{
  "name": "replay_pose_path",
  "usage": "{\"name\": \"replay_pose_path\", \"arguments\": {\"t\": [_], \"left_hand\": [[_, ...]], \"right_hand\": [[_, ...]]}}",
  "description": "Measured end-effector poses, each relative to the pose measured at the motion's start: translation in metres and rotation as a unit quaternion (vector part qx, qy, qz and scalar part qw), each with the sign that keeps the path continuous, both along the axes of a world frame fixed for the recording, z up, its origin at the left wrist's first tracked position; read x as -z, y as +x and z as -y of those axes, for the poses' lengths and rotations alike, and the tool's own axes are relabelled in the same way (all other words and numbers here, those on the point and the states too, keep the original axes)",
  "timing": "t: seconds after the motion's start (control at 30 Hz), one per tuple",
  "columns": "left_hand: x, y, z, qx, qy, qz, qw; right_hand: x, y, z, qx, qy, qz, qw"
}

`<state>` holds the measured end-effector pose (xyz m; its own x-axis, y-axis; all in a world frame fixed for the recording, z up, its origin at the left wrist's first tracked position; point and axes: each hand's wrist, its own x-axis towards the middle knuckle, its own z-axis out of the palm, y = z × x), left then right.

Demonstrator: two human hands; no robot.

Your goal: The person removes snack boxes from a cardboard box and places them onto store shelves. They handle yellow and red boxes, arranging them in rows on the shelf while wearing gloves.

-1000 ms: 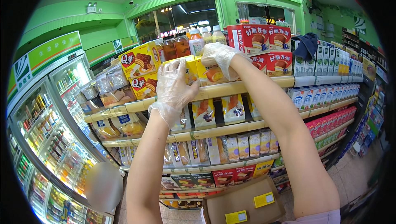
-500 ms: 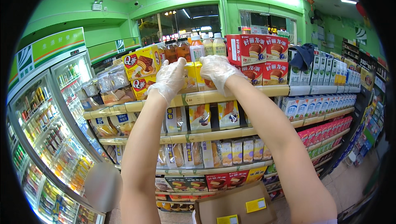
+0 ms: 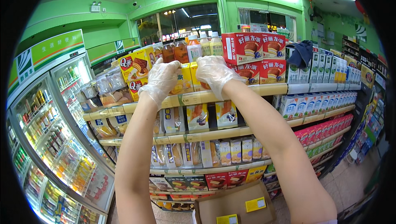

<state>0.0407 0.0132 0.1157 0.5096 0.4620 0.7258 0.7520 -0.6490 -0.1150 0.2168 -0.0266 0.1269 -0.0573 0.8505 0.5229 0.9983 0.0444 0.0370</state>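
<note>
Both hands up at the top shelf (image 3: 198,97), in clear gloves. Left hand (image 3: 162,78) at the left side of the left yellow box (image 3: 185,82), fingers bent in toward its upper corner; a second ago it lay spread across the front of this box, so more of the printed face shows now. Right hand (image 3: 215,74) lies over the upper part of the right yellow box (image 3: 196,75), fingers folded in, much as in the earlier frames. Its fingertips are hidden; cannot tell whether either hand grips or only presses.

The two yellow boxes stand upright on the shelf, side by side between the hands, near the front edge. Bottles (image 3: 194,49) behind them. Red boxes (image 3: 251,72) to the right, stacked two high, partly covered by the right wrist; cake boxes (image 3: 134,65) left of the left hand, also stacked. Blue cloth (image 3: 301,54) draped over cartons farther right, as before.

Below, open carton (image 3: 214,203) with two yellow packs (image 3: 255,204) in it, same pair as a second ago. View has shifted a little, so the carton sits slightly farther left in it.
</note>
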Motion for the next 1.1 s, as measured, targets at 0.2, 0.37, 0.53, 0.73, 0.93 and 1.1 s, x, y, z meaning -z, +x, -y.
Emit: {"name": "replay_pose_path", "arguments": {"t": [0.2,0.37,0.53,0.73,0.93,1.1], "left_hand": [[0.042,-0.003,0.0,0.021,0.17,0.041,0.984],[0.101,0.014,0.088,0.139,0.087,0.111,0.98],[0.164,-0.001,0.131,0.167,-0.033,0.121,0.978],[0.223,-0.014,0.156,0.171,-0.129,0.141,0.967],[0.308,-0.012,0.188,0.145,-0.234,0.123,0.953],[0.415,-0.018,0.239,0.091,-0.412,0.137,0.896]], "right_hand": [[0.045,-0.005,0.013,-0.269,0.35,0.022,0.897],[0.048,0.048,0.073,-0.27,0.485,-0.001,0.832],[0.017,0.093,0.045,-0.069,0.468,0.027,0.881],[0.009,0.083,0.033,-0.002,0.423,0.062,0.904],[0.013,0.081,0.025,0.027,0.48,0.083,0.873],[0.063,0.063,0.094,-0.23,0.45,-0.072,0.86]]}}
